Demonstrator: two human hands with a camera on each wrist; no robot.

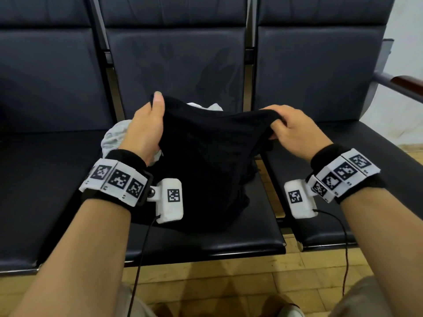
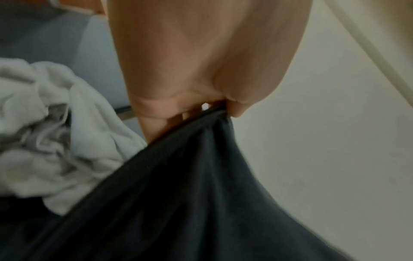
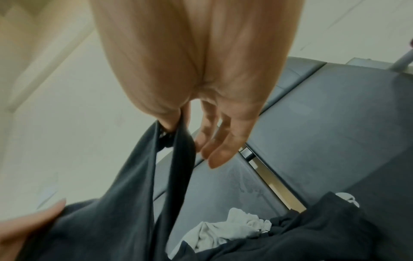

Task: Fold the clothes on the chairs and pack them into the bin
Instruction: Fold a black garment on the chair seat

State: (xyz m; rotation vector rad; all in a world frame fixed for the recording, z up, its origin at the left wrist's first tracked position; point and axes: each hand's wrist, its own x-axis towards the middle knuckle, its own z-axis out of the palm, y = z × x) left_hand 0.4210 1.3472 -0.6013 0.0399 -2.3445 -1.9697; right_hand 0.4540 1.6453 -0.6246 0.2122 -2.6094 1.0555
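A black garment (image 1: 206, 156) hangs stretched between both hands above the middle chair seat (image 1: 229, 239), its lower part bunched on the cushion. My left hand (image 1: 148, 124) pinches its top left edge, thumb up; in the left wrist view the left hand (image 2: 223, 109) pinches the same dark fabric (image 2: 178, 194). My right hand (image 1: 290, 126) grips the top right edge. From the right wrist, the thumb and forefinger of the right hand (image 3: 176, 123) pinch the cloth (image 3: 111, 211) while the other fingers hang straight. A crumpled white garment (image 1: 114, 136) lies behind on the seat.
Three black padded chairs stand in a row; the left seat (image 1: 45, 184) and right seat (image 1: 354, 156) bear no clothes. A wooden-topped armrest (image 1: 407, 84) juts out at the far right. Wood parquet floor (image 1: 229, 282) lies in front. No bin is in view.
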